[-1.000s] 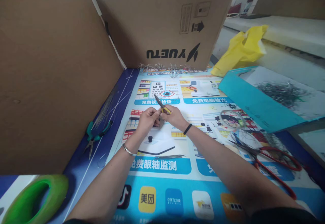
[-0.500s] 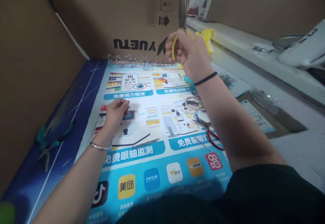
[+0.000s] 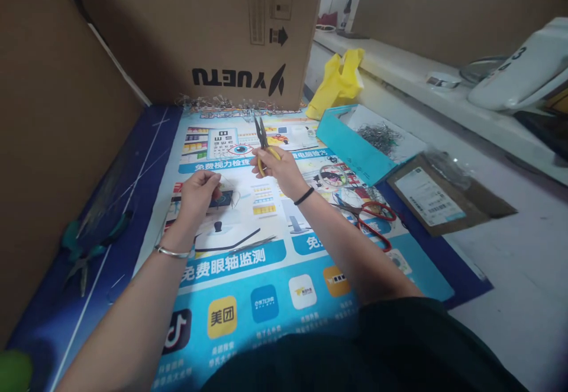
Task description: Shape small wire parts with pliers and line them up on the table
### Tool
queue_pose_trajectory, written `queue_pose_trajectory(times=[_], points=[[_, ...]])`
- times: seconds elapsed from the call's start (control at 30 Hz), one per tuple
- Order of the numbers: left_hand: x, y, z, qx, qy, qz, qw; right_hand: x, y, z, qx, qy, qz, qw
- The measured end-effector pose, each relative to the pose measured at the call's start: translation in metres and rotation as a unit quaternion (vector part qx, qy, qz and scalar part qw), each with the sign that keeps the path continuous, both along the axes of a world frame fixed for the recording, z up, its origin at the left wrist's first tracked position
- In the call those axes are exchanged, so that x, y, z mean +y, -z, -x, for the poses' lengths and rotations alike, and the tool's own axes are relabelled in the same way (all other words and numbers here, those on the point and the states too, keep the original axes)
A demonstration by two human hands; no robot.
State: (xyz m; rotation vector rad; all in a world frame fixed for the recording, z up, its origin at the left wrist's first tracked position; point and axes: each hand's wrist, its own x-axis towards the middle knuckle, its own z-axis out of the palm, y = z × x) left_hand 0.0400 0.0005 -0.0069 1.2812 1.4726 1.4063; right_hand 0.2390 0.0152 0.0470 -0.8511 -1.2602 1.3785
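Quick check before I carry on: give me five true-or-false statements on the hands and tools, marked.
1. The right hand holds yellow-handled pliers. True.
2. The red-handled scissors are in the left hand. False: they lie on the printed sheet, to the right of the right forearm.
3. The teal-handled pliers lie to the left of the left hand. True.
4. The yellow-handled pliers point back toward the person. False: their tips point away, toward the cardboard panel marked YUETU.
5. A black band circles the right wrist. True.
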Motion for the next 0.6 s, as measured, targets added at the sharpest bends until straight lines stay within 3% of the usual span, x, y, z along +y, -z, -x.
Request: queue_pose_trajectory(times=[0.33,0.6], points=[[-0.001,0.0,0.0,0.027,-0.006,0.02,0.999,0.01,0.029,0.0,-0.018,-0.038,0.01,0.999],[0.001,0.001,0.002,0.044,-0.01,0.036,0.998,0.042,0.027,0.009,-0.043,-0.103,-0.019,0.994]])
